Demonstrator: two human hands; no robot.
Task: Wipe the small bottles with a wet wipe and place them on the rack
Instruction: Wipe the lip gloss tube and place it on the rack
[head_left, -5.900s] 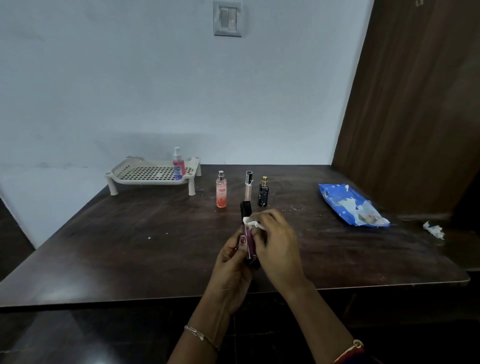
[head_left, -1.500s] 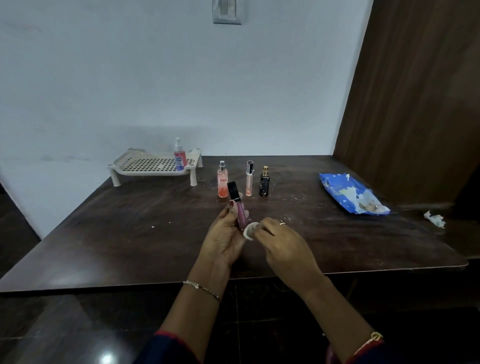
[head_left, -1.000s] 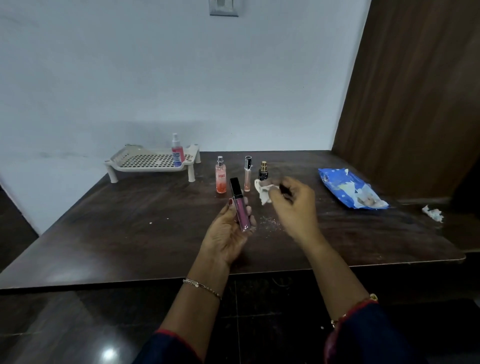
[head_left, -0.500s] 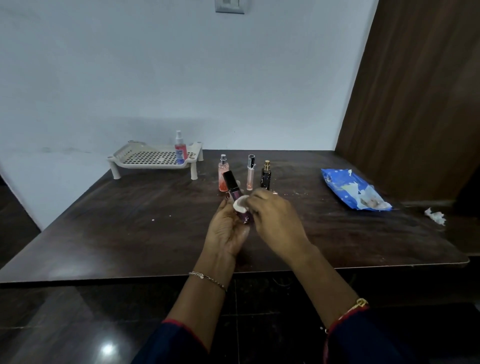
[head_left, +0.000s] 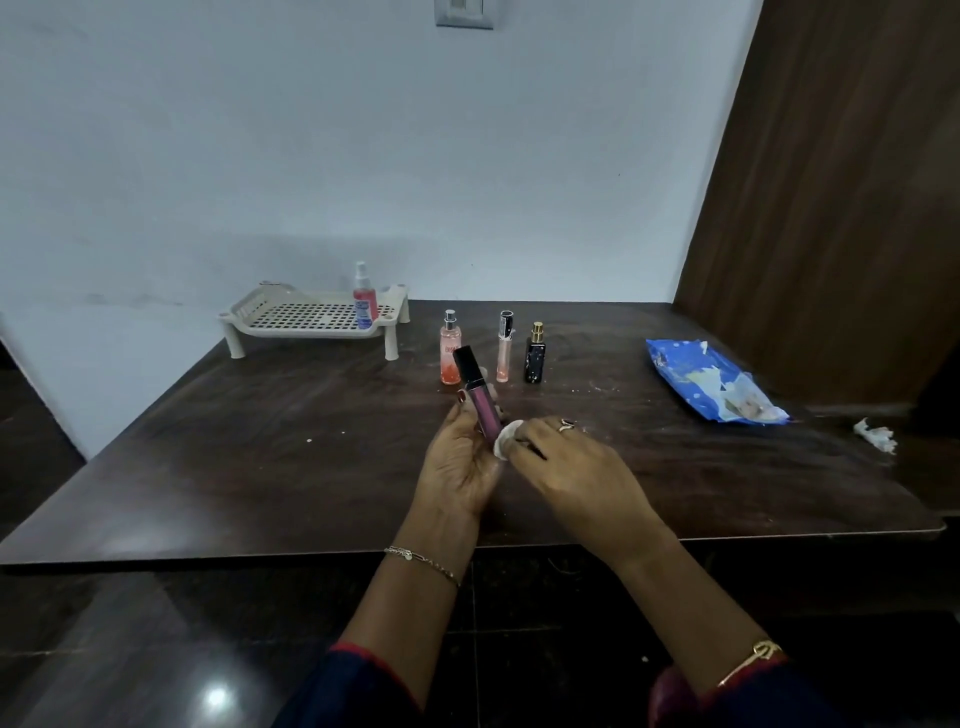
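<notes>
My left hand grips a slim purple bottle with a black cap, tilted up and left over the dark table. My right hand pinches a small folded white wet wipe against the bottle's lower end. Behind them three small bottles stand in a row: an orange-pink spray, a thin pale pink tube and a black bottle with a gold cap. At the back left, the white perforated rack holds one pink spray bottle at its right end.
A blue wet-wipe pack, torn open, lies at the right of the table. A crumpled white wipe sits near the far right edge. A wooden panel rises at the right; a white wall stands behind.
My right hand swung out to the right with the wipe unfolded, came back onto the bottle's upper part, and has now slid the wipe down to the bottle's lower end.
</notes>
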